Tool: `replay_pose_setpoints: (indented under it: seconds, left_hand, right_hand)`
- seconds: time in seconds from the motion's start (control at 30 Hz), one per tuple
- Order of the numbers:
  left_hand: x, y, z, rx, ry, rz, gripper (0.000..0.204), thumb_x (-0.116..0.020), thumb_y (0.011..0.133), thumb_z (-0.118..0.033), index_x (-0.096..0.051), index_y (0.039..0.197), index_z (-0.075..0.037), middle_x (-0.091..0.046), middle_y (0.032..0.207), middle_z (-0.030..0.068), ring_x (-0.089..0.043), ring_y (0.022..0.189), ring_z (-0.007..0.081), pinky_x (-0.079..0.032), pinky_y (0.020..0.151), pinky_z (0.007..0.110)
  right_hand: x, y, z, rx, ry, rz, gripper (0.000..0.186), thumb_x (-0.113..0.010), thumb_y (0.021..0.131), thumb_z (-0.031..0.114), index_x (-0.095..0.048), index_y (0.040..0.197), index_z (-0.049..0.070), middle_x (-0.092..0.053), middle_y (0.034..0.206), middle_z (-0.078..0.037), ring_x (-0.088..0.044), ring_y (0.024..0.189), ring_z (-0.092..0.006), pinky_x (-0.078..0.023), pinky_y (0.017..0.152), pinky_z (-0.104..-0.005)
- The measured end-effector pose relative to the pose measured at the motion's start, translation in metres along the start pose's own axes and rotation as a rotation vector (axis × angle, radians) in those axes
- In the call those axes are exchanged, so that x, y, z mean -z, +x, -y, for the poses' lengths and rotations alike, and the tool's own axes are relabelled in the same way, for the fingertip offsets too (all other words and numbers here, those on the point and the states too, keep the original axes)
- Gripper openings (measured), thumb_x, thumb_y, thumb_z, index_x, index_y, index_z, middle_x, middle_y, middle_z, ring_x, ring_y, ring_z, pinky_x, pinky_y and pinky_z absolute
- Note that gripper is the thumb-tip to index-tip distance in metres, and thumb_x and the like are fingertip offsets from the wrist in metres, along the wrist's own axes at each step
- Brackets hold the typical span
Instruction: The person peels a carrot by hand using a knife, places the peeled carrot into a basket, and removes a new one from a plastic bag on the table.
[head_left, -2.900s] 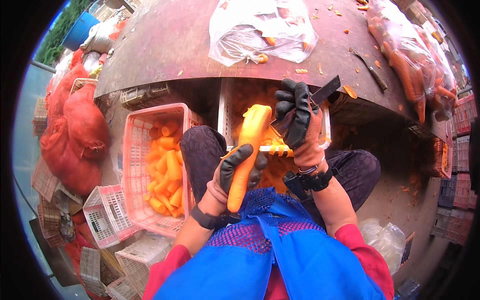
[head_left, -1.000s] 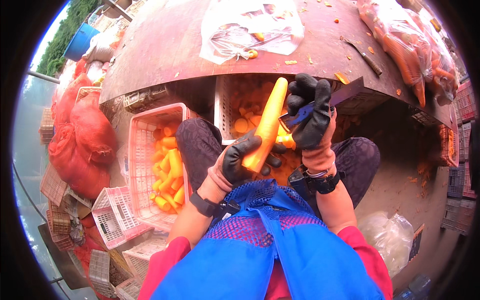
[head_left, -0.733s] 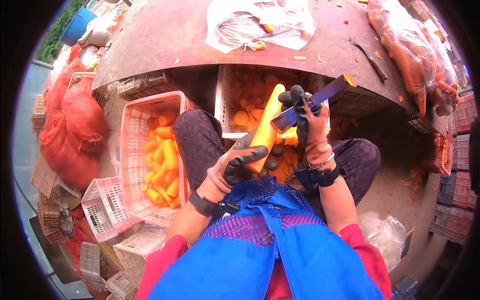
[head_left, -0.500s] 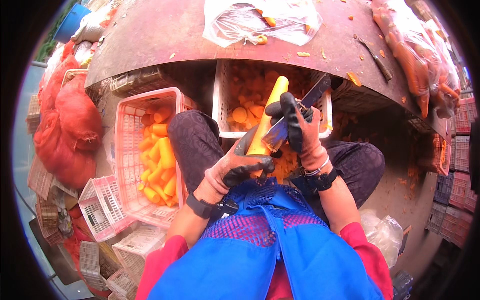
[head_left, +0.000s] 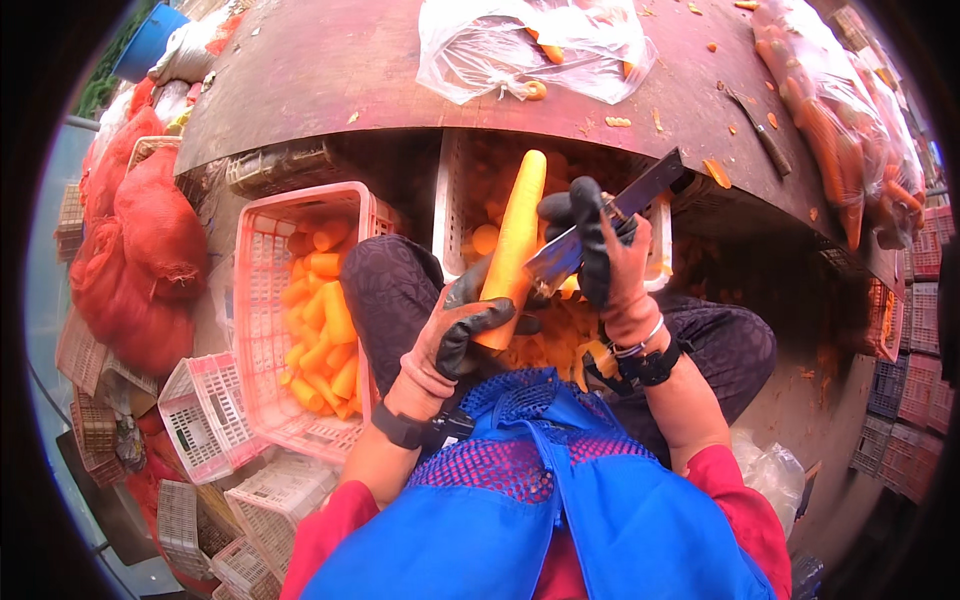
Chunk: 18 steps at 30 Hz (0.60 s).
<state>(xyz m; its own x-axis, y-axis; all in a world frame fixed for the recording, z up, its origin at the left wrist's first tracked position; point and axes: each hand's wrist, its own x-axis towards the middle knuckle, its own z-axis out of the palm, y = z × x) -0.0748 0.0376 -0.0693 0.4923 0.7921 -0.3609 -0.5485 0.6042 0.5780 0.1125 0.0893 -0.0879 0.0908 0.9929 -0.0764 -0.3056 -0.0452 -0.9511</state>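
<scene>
In the head view, the left hand (head_left: 462, 330), in a pink and black glove, sits just below the middle of the frame with its fingers wrapped tight around the lower end of a long orange carrot (head_left: 512, 240), which stands nearly upright and leans slightly toward the top of the frame. The right hand (head_left: 605, 262), gloved the same way, is just right of center, clamped on the handle of a knife (head_left: 600, 228) whose flat blade lies across the carrot's right side, touching it near its middle. Behind the carrot, at upper center, a white crate (head_left: 447, 215) holds cut carrot pieces and sits partly under the edge of the brown counter (head_left: 330, 75) that fills the top of the frame. Left of center, a pink crate (head_left: 262, 330) stands beside the person's knee and holds more peeled carrot chunks. On the counter at top center lies a crumpled clear plastic bag (head_left: 535, 45); at the upper right a second knife (head_left: 755, 128) lies near bagged carrots (head_left: 830, 110). Red mesh sacks (head_left: 145, 230) fill the left edge, with empty pink crates (head_left: 205, 425) stacked at lower left. A blue apron (head_left: 530, 510) covers the bottom center.
</scene>
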Motion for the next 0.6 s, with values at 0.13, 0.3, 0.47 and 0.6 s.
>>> replay_pose_setpoints:
  seconds: [0.13, 0.3, 0.47, 0.6]
  left_hand:
    - [0.008, -0.002, 0.002, -0.05, 0.195, 0.065, 0.067, -0.066, 0.074, -0.006, -0.038, 0.134, 0.0, -0.057, 0.115, 0.0126, -0.061, 0.098, 0.0247, -0.052, 0.083, 0.034]
    - [0.002, -0.004, 0.004, 0.086, 0.036, 0.203, 0.072, -0.066, 0.076, -0.006, -0.032, 0.139, -0.005, -0.051, 0.122, 0.0173, -0.058, 0.105, 0.0318, -0.054, 0.081, 0.043]
    - [0.001, -0.011, -0.009, 0.087, -0.16, 0.148, 0.072, -0.066, 0.078, -0.005, -0.03, 0.14, -0.007, -0.051, 0.123, 0.0189, -0.055, 0.108, 0.0354, -0.054, 0.081, 0.046]
    - [0.003, -0.009, 0.0, 0.067, -0.128, 0.19, 0.066, -0.065, 0.078, -0.003, -0.035, 0.137, -0.005, -0.051, 0.123, 0.0153, -0.057, 0.107, 0.0319, -0.055, 0.081, 0.046]
  right_hand:
    - [-0.015, -0.009, 0.0, 0.002, 0.01, 0.146, 0.022, -0.064, 0.086, 0.014, -0.065, 0.096, -0.005, -0.069, 0.084, -0.011, -0.064, 0.071, -0.0127, -0.051, 0.062, -0.0236]
    - [0.057, 0.128, -0.008, 0.171, -0.059, -0.246, 0.032, -0.059, 0.09, 0.026, -0.066, 0.091, -0.005, -0.068, 0.08, -0.011, -0.06, 0.057, -0.0136, -0.047, 0.05, -0.0249]
    - [0.031, 0.073, 0.026, 0.088, 0.325, -0.009, 0.028, -0.057, 0.09, 0.017, -0.06, 0.103, -0.008, -0.068, 0.089, -0.016, -0.066, 0.066, -0.0185, -0.054, 0.059, -0.0283]
    - [-0.01, -0.011, 0.006, 0.001, -0.076, 0.017, 0.036, -0.059, 0.091, 0.033, -0.067, 0.089, -0.002, -0.068, 0.078, -0.008, -0.063, 0.064, -0.0127, -0.05, 0.057, -0.0259]
